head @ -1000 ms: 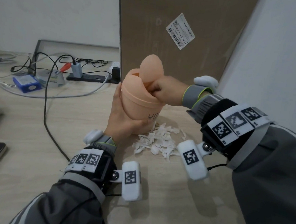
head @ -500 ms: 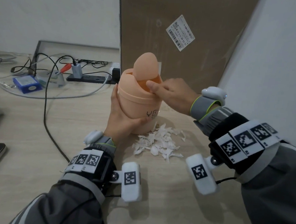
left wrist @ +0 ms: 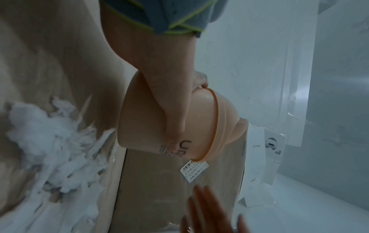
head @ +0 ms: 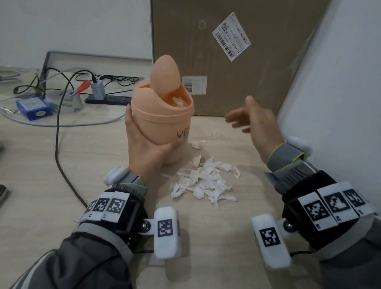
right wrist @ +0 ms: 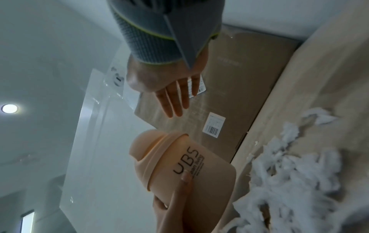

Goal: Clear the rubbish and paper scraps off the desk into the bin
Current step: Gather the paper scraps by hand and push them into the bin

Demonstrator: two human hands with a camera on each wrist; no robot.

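We found the bin (head: 164, 120) on the desk (head: 38, 179), tilted toward its right and gripped round the body by the left hand (head: 144, 150). Its swing lid (head: 166, 75) stood tipped up, with white bits visible inside the mouth. The paper scraps (head: 202, 183) lay heaped just in front and to the right of the bin. The right hand (head: 251, 123) hung right of the bin, fingers spread and holding nothing.

We judged the tilt the main risk: a slackened grip could tip the bin and spill its load back out. A hurried sweep could also scatter the light scraps.

Room was tight behind the bin, where a cardboard box (head: 224, 57) stood. A black cable (head: 58, 136) ran on its left. The desk in front looked free.
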